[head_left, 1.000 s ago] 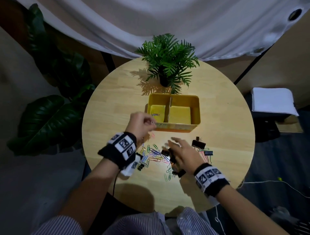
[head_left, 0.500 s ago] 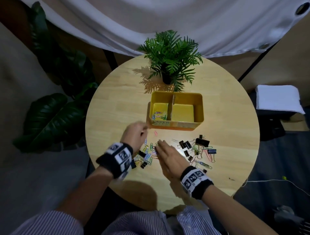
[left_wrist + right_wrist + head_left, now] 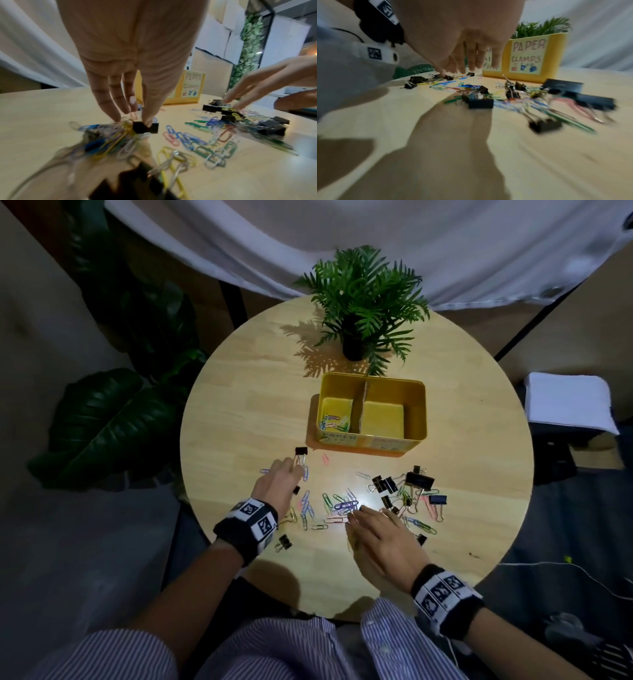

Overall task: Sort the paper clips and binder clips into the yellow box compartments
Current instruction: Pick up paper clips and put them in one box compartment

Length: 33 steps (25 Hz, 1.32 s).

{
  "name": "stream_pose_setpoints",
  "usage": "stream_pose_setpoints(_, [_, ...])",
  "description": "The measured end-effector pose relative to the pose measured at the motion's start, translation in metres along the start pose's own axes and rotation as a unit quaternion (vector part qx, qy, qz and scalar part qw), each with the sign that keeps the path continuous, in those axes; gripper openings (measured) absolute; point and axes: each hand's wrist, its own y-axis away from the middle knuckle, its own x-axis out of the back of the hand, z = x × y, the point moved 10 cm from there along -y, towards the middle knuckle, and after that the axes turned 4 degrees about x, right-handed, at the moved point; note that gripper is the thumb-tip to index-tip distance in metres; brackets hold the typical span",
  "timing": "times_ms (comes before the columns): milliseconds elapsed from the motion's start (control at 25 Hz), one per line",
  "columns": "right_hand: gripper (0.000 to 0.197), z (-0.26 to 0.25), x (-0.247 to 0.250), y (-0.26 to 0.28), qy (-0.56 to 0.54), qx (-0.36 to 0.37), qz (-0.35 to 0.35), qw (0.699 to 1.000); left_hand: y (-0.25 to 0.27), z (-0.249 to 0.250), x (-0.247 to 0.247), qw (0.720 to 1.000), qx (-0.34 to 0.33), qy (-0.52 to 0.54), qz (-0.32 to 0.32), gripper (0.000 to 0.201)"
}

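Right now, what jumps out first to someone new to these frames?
The yellow box mid-table, with paper clips only in its left compartment; the right one is bare. In front of it lies a bright scatter of coloured paper clips and black binder clips. The left hand and right hand reach into the scatter; a potted fern stands behind.

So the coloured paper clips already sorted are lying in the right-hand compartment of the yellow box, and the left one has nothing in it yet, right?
Not quite. In the head view the sorted paper clips lie in the left compartment of the yellow box; it is the right compartment that has nothing in it yet.
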Motion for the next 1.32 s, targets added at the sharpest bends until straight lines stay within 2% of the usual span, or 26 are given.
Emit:
stream_pose_setpoints(120, [0.05, 0.008, -0.018, 0.04, 0.047, 0.014, -0.049, 0.998, 0.002, 0.047, -0.011, 0.994, -0.108, -0.018, -0.018, 0.058])
stream_pose_setpoints(200, [0.052, 0.035, -0.022, 0.05, 0.077, -0.025, -0.059, 0.995, 0.003, 0.063, -0.027, 0.99, -0.122, -0.001, -0.069, 0.052])
stream_pose_setpoints(320, [0.049, 0.051, -0.007, 0.047, 0.098, -0.078, -0.039, 0.991, 0.01, 0.074, -0.038, 0.987, -0.11, 0.049, -0.109, 0.054])
stream_pose_setpoints(440, [0.031, 0.014, -0.004, 0.038, 0.107, -0.049, -0.009, 0.993, 0.015, 0.058, -0.032, 0.996, -0.038, 0.001, -0.081, 0.075])
stream_pose_setpoints(520, [0.025, 0.0, -0.011, 0.031, 0.087, -0.056, -0.005, 0.995, 0.017, 0.043, -0.037, 0.992, 0.019, -0.032, -0.121, 0.086])
stream_pose_setpoints(600, [0.025, 0.002, -0.012, 0.022, 0.066, -0.086, 0.016, 0.994, 0.016, 0.038, -0.047, 0.987, 0.032, -0.016, -0.158, 0.088])
stream_pose_setpoints(680, [0.02, 0.003, -0.011, 0.011, 0.058, -0.078, 0.028, 0.995, 0.012, 0.047, -0.048, 0.987, 0.011, 0.041, -0.152, 0.08])
stream_pose_setpoints(800, [0.012, -0.013, -0.022, 0.009, 0.051, 0.02, 0.013, 0.998, 0.01, 0.077, -0.047, 0.986, -0.05, 0.1, -0.126, 0.06])
stream_pose_setpoints(880, [0.01, -0.012, -0.022, 0.019, 0.054, 0.04, 0.012, 0.998, 0.01, 0.094, -0.047, 0.985, -0.071, 0.112, -0.113, 0.059])
stream_pose_setpoints(1000, [0.019, 0.013, -0.005, 0.038, 0.076, -0.004, 0.024, 0.997, 0.004, 0.106, -0.049, 0.989, -0.069, 0.087, -0.096, 0.055])
stream_pose_setpoints(1160, [0.038, 0.024, 0.002, 0.042, 0.123, -0.07, 0.004, 0.99, 0.001, 0.093, -0.046, 0.99, -0.051, 0.1, -0.082, 0.023])
stream_pose_setpoints(1320, [0.053, -0.007, -0.02, 0.034, 0.106, -0.044, -0.043, 0.992, 0.006, 0.062, -0.046, 0.983, -0.037, 0.146, -0.104, 0.03])
